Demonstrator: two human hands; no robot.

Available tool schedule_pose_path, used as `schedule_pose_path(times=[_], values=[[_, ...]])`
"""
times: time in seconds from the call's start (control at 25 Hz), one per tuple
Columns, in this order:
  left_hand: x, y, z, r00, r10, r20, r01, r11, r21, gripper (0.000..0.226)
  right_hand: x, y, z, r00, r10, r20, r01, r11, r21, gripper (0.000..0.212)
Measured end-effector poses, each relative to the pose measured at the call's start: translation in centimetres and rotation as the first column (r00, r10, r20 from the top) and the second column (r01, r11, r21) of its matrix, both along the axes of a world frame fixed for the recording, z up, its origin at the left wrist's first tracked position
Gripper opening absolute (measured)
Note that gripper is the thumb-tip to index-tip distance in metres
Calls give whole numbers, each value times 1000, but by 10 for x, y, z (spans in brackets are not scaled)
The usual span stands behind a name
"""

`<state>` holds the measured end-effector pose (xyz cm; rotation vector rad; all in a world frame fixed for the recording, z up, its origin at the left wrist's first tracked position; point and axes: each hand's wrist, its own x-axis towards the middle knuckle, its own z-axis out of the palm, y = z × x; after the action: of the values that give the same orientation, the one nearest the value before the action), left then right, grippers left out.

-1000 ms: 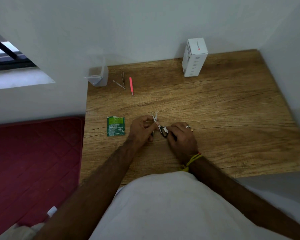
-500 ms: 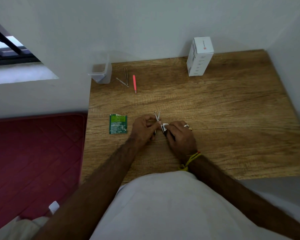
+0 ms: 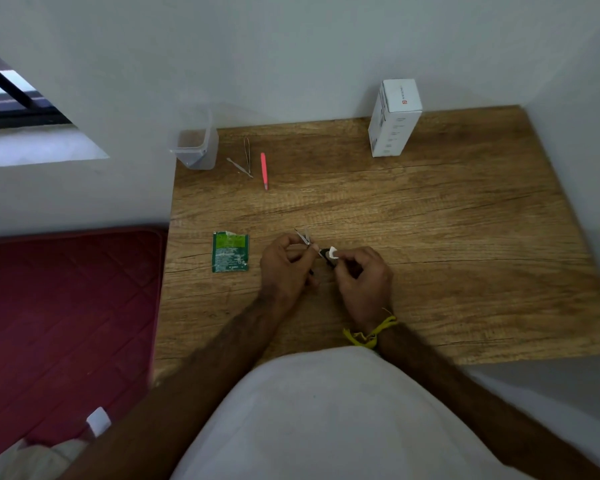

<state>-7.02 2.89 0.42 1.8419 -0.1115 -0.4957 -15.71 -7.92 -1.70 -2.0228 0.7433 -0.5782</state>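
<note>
Only the head view here, looking down at a wooden surface [image 3: 430, 237] tucked into a wall corner. Both hands are working close together near the middle, a bit toward the near edge. The left hand [image 3: 284, 268] has its fingers curled round a pair of metal tweezers [image 3: 303, 238]. One end pokes out past the knuckles toward 11 o'clock and the other end runs down toward 4 o'clock, to the thing in the other hand. The right hand [image 3: 364, 278] has its fingers clenched in a pinch on a small black part [image 3: 325, 255] with a white tab [image 3: 333, 252] on it, held just above the surface right between the two hands. It's too tiny to say what it really is, or whether the tweezers actually touch it. There's a yellow thread band [image 3: 369, 332] on the right wrist. Off at 9 o'clock from the hands lies a torn green sachet [image 3: 230, 251], flat on the wood. Up at 11 o'clock sit two more steel tweezers [image 3: 244, 161] crossing at their tips, a pink one [image 3: 264, 170] just beside them, and a clear plastic tub [image 3: 194, 145] at the corner. A white box [image 3: 394, 119] stands upright by the wall at 1 o'clock. A red mattress [image 3: 66, 306] is on the floor at 9 o'clock.
</note>
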Motion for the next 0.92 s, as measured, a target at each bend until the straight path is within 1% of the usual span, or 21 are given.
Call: schedule_pose_path(times=[0.12, 0.2, 0.24, 0.28, 0.36, 0.4, 0.44, 0.52, 0.68, 0.92], values=[[-2, -4, 8, 998, 14, 63, -13, 1000, -16, 12, 3, 3, 4, 998, -56, -20, 56, 998, 22, 17], [-5, -5, 12, 994, 17, 109, -16, 1000, -17, 11, 7, 5, 9, 993, -100, -61, 106, 989, 102, 15], [-7, -5, 12, 992, 12, 123, -10, 1000, -19, 11, 9, 5, 12, 988, -117, -97, 133, 976, 174, 13], [-9, -5, 12, 992, 4, 127, -1, 1000, -22, 10, 11, 5, 16, 981, -141, -133, 173, 946, 273, 11], [-13, -7, 12, 992, -10, 124, 14, 999, -32, 10, 14, 4, 24, 961, -197, -197, 270, 831, 487, 4], [-14, -7, 12, 992, -15, 122, 19, 999, -35, 11, 16, 2, 27, 951, -206, -229, 301, 779, 550, 3], [-14, -7, 13, 993, -17, 117, 22, 999, -39, 12, 17, 2, 29, 946, -197, -257, 314, 754, 577, 7], [-13, -5, 15, 994, -16, 105, 21, 999, -43, 15, 19, 1, 31, 953, -163, -257, 286, 768, 572, 11], [-8, -3, 21, 991, -17, 136, 23, 999, -39, 9, 18, -2, 27, 985, -26, -169, 101, 886, 452, 10], [4, -2, 26, 993, -46, 105, 49, 998, -30, 12, 13, -15, 30, 979, 148, -141, -104, 954, 280, 13]])
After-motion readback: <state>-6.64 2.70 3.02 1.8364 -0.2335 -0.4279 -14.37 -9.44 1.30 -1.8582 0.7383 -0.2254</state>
